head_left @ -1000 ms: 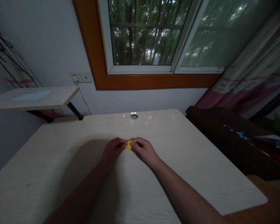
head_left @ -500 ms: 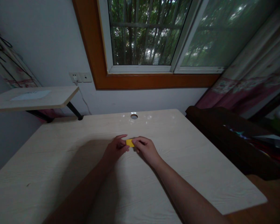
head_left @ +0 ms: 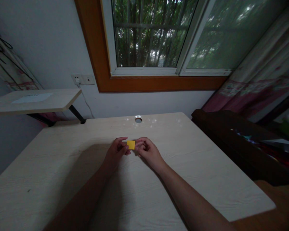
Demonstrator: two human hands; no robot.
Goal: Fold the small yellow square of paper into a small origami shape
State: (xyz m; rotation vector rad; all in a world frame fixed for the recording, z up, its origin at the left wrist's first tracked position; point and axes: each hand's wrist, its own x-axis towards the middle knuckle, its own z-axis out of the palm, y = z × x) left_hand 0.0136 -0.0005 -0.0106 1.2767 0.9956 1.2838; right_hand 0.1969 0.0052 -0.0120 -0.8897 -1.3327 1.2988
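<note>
A small yellow paper square (head_left: 131, 145) is held up just above the desk, flat side toward me. My left hand (head_left: 117, 150) pinches its left edge, thumb in front and index finger stretched out above. At the paper's right edge is my right hand (head_left: 148, 150), with thumb and fingers curved and a little apart. Its fingertips are at or very close to that edge; I cannot tell whether they touch it. Beneath both hands lies the pale wood-grain desk (head_left: 144, 195).
A raised shelf (head_left: 60, 98) on black legs stands at the back left, bearing a pale sheet (head_left: 32, 98). Near the desk's back edge is a round cable hole (head_left: 138, 120). Dark furniture (head_left: 231, 141) stands to the right, below a curtain (head_left: 262, 77). A window (head_left: 154, 35) is ahead.
The yellow paper square has shifted slightly left and up and shows more of its face. My left thumb now presses on it, while my right fingers have loosened from its front.
</note>
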